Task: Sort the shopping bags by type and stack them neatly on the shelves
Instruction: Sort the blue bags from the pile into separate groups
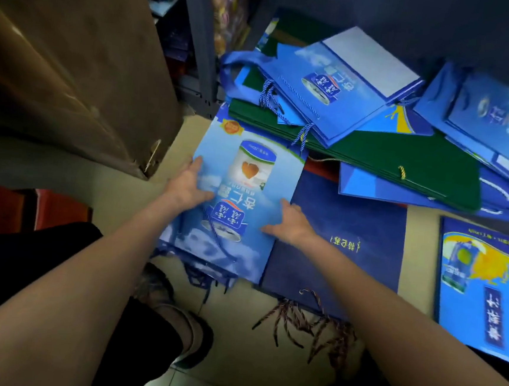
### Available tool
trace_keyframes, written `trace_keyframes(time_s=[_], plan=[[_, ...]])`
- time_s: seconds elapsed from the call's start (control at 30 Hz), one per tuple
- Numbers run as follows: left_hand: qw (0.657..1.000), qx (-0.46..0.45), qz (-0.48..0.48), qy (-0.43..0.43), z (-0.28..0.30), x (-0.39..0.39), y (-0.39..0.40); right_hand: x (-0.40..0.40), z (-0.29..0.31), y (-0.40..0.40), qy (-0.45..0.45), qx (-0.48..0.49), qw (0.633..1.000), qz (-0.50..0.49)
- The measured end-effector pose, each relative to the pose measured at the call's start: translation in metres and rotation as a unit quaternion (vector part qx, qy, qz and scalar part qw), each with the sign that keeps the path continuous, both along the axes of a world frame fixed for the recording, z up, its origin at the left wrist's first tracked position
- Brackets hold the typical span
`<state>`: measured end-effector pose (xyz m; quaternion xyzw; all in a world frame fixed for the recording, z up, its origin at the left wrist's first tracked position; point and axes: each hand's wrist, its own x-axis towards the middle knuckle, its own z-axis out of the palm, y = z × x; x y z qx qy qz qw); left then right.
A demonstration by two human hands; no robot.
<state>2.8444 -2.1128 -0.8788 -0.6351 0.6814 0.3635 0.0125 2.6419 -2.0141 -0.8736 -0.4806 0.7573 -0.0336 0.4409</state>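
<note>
A light-blue paper shopping bag (240,197) printed with a can lies flat on the floor, on top of more bags of the same kind. My left hand (188,184) rests on its left edge with fingers spread. My right hand (290,223) lies flat on its right edge, fingers straight. Beside it lies a stack of navy bags (350,241) with gold lettering and twisted cord handles. A blue-and-yellow bag (482,283) lies at the right. Behind, a loose heap of blue bags (333,86) and green bags (403,162) sprawls under the shelf.
A grey metal shelf post (201,43) rises behind the light-blue bag. A brown cardboard box (67,62) stands at the left. My sandalled foot (180,318) is on the tiled floor just below the bags. More blue bags (493,121) lean at the far right.
</note>
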Motion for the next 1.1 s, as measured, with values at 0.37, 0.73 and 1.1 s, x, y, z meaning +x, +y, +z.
trace_keyframes(time_s=[0.37,0.73,1.1], plan=[[0.993,-0.094,0.039,0.066,0.033,-0.062,-0.021,-0.073,0.050,-0.080,-0.073,-0.268,0.885,-0.373],[0.992,-0.094,0.056,0.069,0.032,-0.058,-0.004,-0.087,0.037,-0.137,-0.161,-0.162,0.832,-0.506],[0.971,-0.064,0.163,0.163,0.026,-0.067,0.010,-0.121,0.037,0.035,-0.197,-0.099,0.894,-0.389]])
